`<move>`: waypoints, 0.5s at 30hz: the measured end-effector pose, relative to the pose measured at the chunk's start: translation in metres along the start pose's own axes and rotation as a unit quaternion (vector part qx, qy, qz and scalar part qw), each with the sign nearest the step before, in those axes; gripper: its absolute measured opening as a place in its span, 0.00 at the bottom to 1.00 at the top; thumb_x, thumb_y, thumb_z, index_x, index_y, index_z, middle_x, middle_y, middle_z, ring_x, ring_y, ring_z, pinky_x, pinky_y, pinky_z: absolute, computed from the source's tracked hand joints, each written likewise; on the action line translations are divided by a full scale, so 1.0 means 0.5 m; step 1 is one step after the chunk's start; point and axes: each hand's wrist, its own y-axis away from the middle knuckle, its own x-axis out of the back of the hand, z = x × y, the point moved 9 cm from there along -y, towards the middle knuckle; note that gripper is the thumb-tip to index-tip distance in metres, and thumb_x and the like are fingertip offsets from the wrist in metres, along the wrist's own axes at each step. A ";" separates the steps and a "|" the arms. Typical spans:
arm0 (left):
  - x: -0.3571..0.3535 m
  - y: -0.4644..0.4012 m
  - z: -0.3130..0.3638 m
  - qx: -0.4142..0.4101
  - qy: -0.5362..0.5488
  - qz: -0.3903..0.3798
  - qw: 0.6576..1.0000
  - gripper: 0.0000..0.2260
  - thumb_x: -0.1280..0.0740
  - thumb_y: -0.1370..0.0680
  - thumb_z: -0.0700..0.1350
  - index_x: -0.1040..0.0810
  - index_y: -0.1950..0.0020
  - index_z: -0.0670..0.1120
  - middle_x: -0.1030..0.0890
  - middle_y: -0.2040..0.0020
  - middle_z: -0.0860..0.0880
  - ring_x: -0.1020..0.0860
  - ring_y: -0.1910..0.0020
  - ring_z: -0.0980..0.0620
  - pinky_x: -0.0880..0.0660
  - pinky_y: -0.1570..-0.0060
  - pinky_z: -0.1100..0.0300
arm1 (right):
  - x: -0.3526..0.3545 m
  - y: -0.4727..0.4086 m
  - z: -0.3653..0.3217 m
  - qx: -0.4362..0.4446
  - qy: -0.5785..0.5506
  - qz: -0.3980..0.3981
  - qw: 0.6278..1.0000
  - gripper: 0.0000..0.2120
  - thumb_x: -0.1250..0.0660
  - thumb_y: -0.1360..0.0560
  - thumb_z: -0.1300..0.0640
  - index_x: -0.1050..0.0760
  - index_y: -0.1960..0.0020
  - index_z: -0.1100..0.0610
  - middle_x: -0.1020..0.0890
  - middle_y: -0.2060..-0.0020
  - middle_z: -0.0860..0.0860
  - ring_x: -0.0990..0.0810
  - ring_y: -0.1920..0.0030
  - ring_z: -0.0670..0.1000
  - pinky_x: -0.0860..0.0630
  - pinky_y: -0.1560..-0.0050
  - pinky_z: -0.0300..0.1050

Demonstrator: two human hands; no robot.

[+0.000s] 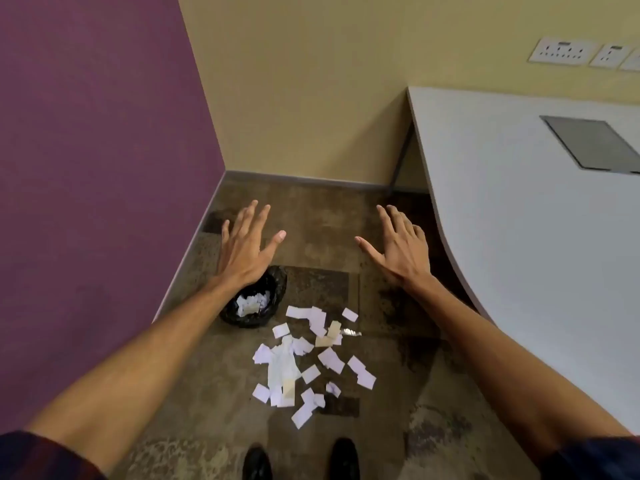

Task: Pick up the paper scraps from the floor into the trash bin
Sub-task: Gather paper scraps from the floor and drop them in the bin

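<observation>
Several white paper scraps [304,358] lie scattered on the brown floor in front of my shoes. To their upper left stands a small trash bin [273,299] lined with a black bag, with some white scraps inside it. My left hand [244,245] is stretched out flat, palm down, fingers spread, above the bin's far edge and partly hiding it. My right hand [401,249] is held out the same way, empty, above bare floor to the right of the bin. Neither hand touches the paper.
A white table [519,237] with a curved edge fills the right side, with a dark inset panel [595,143] in its top. A purple wall [97,168] stands close on the left, a yellow wall behind. My black shoes [301,460] are at the bottom.
</observation>
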 end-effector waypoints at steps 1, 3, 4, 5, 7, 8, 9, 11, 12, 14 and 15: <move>-0.012 0.006 -0.007 0.004 -0.004 -0.006 1.000 0.32 0.51 0.21 0.66 0.47 0.21 0.53 0.51 0.20 0.49 0.51 0.21 0.50 0.58 0.25 0.44 | -0.017 0.006 0.001 -0.005 -0.005 -0.018 1.000 0.42 0.56 0.26 0.27 0.47 0.21 0.52 0.40 0.22 0.55 0.40 0.23 0.57 0.39 0.26 0.60; -0.042 0.016 -0.028 0.012 -0.014 -0.018 1.000 0.30 0.48 0.20 0.64 0.46 0.21 0.52 0.49 0.20 0.49 0.50 0.22 0.49 0.56 0.25 0.44 | -0.053 0.018 0.006 -0.007 0.006 -0.028 1.000 0.42 0.56 0.25 0.27 0.46 0.21 0.52 0.39 0.23 0.55 0.40 0.23 0.56 0.39 0.26 0.59; -0.058 0.027 -0.040 0.017 -0.011 -0.025 0.999 0.29 0.47 0.20 0.63 0.45 0.21 0.52 0.48 0.20 0.49 0.49 0.22 0.49 0.56 0.25 0.44 | -0.075 0.027 0.008 -0.011 0.008 -0.035 0.999 0.41 0.55 0.25 0.27 0.46 0.21 0.52 0.39 0.23 0.55 0.40 0.23 0.56 0.39 0.26 0.59; -0.077 0.034 -0.048 0.017 -0.003 -0.027 0.999 0.29 0.46 0.19 0.62 0.44 0.22 0.51 0.47 0.20 0.48 0.48 0.22 0.48 0.55 0.25 0.44 | -0.096 0.035 0.010 -0.015 0.004 -0.038 0.999 0.41 0.54 0.24 0.27 0.46 0.21 0.52 0.39 0.23 0.55 0.40 0.23 0.56 0.40 0.26 0.59; -0.108 0.053 -0.064 0.019 0.009 -0.032 0.999 0.28 0.44 0.19 0.61 0.42 0.22 0.51 0.45 0.21 0.48 0.47 0.22 0.48 0.54 0.25 0.44 | -0.135 0.054 0.010 -0.019 -0.003 -0.047 0.999 0.40 0.53 0.24 0.28 0.45 0.21 0.53 0.39 0.23 0.55 0.40 0.23 0.56 0.41 0.26 0.59; -0.125 0.059 -0.073 0.022 0.013 -0.038 0.999 0.28 0.44 0.19 0.61 0.42 0.22 0.51 0.44 0.21 0.47 0.46 0.22 0.48 0.53 0.25 0.44 | -0.152 0.062 0.009 -0.019 -0.007 -0.054 0.998 0.40 0.53 0.24 0.28 0.45 0.21 0.53 0.39 0.23 0.56 0.40 0.23 0.56 0.41 0.26 0.59; -0.143 0.068 -0.082 0.030 0.015 -0.049 0.998 0.28 0.44 0.19 0.60 0.42 0.22 0.51 0.43 0.21 0.47 0.45 0.22 0.47 0.51 0.25 0.44 | -0.171 0.070 0.010 -0.022 -0.010 -0.062 0.998 0.40 0.53 0.24 0.28 0.45 0.21 0.53 0.39 0.23 0.56 0.40 0.23 0.56 0.42 0.26 0.59; -0.180 0.085 -0.097 0.041 0.016 -0.067 0.997 0.27 0.43 0.19 0.59 0.41 0.23 0.50 0.42 0.22 0.47 0.43 0.23 0.47 0.48 0.25 0.44 | -0.211 0.086 0.013 -0.029 -0.018 -0.080 0.996 0.41 0.54 0.24 0.28 0.45 0.21 0.53 0.39 0.23 0.56 0.40 0.23 0.57 0.42 0.26 0.59; -0.197 0.095 -0.103 0.048 0.019 -0.073 0.996 0.27 0.43 0.19 0.59 0.40 0.23 0.49 0.41 0.22 0.47 0.42 0.24 0.47 0.46 0.26 0.44 | -0.230 0.095 0.013 -0.031 -0.020 -0.088 0.995 0.41 0.55 0.25 0.27 0.45 0.21 0.53 0.39 0.23 0.56 0.40 0.23 0.57 0.42 0.26 0.59; -0.234 0.113 -0.117 0.054 0.027 -0.087 0.994 0.26 0.41 0.19 0.57 0.38 0.23 0.48 0.39 0.23 0.46 0.40 0.24 0.46 0.43 0.27 0.44 | -0.270 0.113 0.016 -0.035 -0.023 -0.104 0.994 0.41 0.56 0.25 0.28 0.44 0.22 0.53 0.38 0.23 0.56 0.39 0.23 0.57 0.42 0.25 0.59; -0.253 0.124 -0.124 0.057 0.032 -0.095 0.993 0.26 0.41 0.19 0.56 0.37 0.24 0.47 0.38 0.23 0.46 0.39 0.25 0.46 0.41 0.28 0.44 | -0.292 0.120 0.017 -0.036 -0.025 -0.112 0.993 0.41 0.55 0.25 0.28 0.44 0.22 0.53 0.38 0.23 0.55 0.39 0.23 0.56 0.42 0.25 0.59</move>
